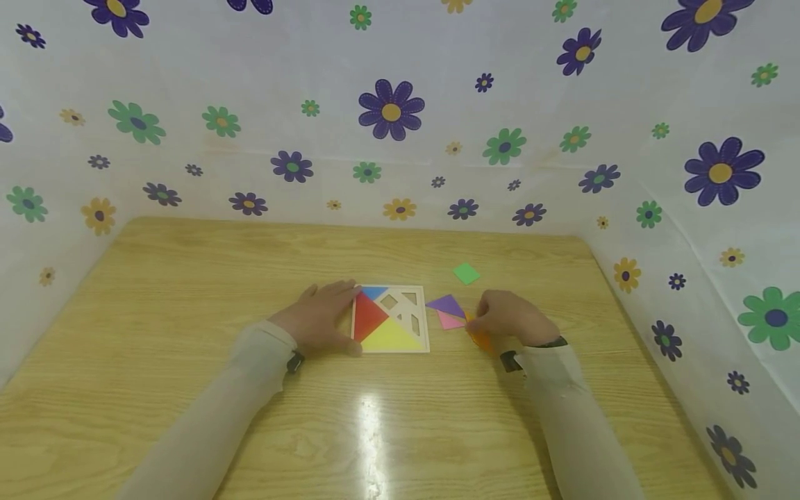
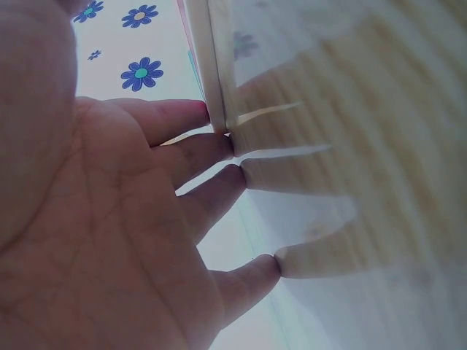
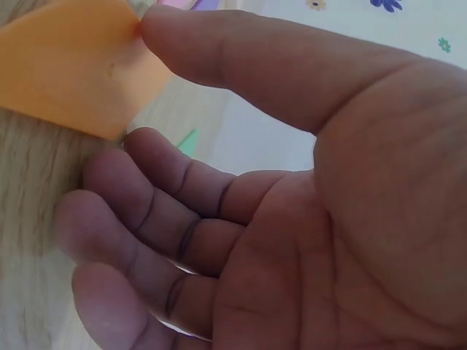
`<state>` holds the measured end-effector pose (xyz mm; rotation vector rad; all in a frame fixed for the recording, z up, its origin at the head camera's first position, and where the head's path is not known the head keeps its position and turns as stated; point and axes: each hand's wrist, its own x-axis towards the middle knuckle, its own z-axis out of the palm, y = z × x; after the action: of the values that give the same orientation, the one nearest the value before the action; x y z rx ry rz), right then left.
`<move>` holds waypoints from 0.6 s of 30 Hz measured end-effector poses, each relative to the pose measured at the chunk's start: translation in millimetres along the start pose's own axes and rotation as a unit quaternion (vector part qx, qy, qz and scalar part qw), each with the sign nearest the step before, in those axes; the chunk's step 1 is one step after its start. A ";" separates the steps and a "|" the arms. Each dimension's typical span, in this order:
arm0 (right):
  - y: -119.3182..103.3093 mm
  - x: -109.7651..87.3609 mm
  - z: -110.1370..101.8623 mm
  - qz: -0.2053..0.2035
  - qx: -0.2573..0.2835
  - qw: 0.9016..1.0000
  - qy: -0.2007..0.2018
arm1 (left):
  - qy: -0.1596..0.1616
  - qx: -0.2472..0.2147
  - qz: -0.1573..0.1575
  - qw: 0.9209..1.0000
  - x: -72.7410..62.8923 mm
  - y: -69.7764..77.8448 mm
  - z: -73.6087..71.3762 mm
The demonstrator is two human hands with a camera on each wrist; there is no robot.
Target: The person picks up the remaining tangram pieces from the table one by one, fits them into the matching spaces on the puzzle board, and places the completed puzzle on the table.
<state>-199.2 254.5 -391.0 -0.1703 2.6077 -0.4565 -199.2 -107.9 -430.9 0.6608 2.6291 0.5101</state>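
Pale sleeves (image 1: 206, 423) lie nearest; the left hand (image 1: 319, 317), spread rather than clasping, braces the board (image 1: 423, 325) at nine o'clock, probably against sliding; the right hand (image 1: 515, 319) pinches an orange piece (image 3: 69, 65) beyond three o'clock.

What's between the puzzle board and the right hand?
In the head view: a purple piece, a pink piece, then the orange piece the right hand touches.

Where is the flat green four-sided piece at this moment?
In the head view, the green piece lies right of the square wooden board, beyond the flat purple triangle.
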 end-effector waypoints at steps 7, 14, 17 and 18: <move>-0.3 2.1 2.4 0.000 0.003 1.000 0.000 | -0.001 0.000 0.000 1.000 -0.6 1.4 -0.9; -1.9 3.2 3.9 -0.005 0.005 1.000 0.001 | -0.003 0.004 0.002 1.000 -1.5 2.5 -2.6; -2.3 4.4 4.2 -0.002 0.010 1.000 0.003 | -0.003 0.005 0.006 1.000 -1.0 1.7 -2.7; -2.3 5.0 4.5 -0.001 0.012 1.000 0.004 | -0.003 0.006 0.008 1.000 -0.7 1.5 -2.6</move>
<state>-201.3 250.1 -396.2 -0.1639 2.6096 -0.4887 -199.2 -107.6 -427.9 0.6856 2.6250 0.4967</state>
